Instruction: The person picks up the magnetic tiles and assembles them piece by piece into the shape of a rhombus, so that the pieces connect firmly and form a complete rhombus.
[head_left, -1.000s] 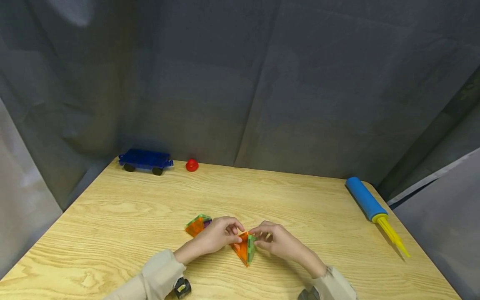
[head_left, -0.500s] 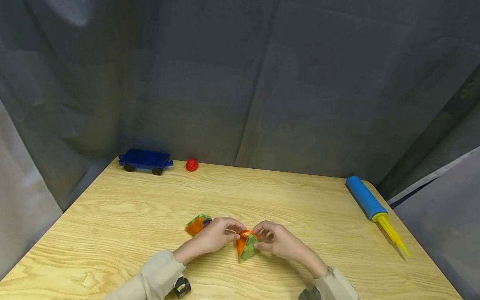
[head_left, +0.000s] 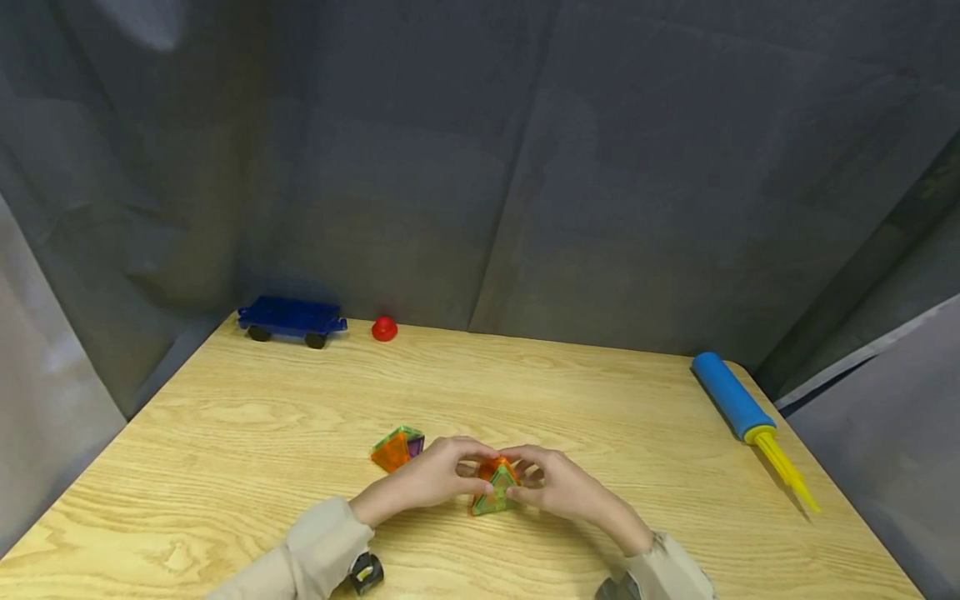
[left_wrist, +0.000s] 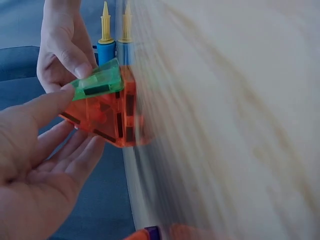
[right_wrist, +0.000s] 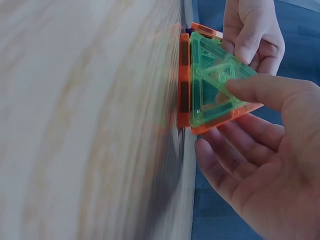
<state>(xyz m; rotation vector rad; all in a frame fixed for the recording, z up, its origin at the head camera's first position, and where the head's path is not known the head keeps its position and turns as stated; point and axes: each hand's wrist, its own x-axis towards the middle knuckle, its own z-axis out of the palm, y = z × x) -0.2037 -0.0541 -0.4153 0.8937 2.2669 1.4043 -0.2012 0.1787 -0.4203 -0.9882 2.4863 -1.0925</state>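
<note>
Between both hands, on the table, stands a small pyramid of translucent triangular magnetic tiles [head_left: 495,495], with a green tile [right_wrist: 212,82] facing the person and orange tiles [left_wrist: 102,117] at its base and sides. My left hand [head_left: 431,477] holds it from the left, thumb at the green tile's edge and fingers behind on the orange. From the right, my right hand [head_left: 561,485] holds it too, its thumb on the green face and fingers round the back. A second built shape of orange, green and purple tiles [head_left: 393,451] sits just beyond the left wrist.
At the table's far left edge stands a dark blue toy wagon base [head_left: 291,320] with black wheels. Beside it sits a red dome-shaped piece [head_left: 384,328]. A blue and yellow hand pump [head_left: 731,397] lies along the right edge. Dark curtain [head_left: 480,167] hangs behind the wooden table [head_left: 225,500].
The pyramid has turned between the hands, so its green face now points to the person. Fingers of both hands have closed in around its top. The second tile shape has stayed put.
</note>
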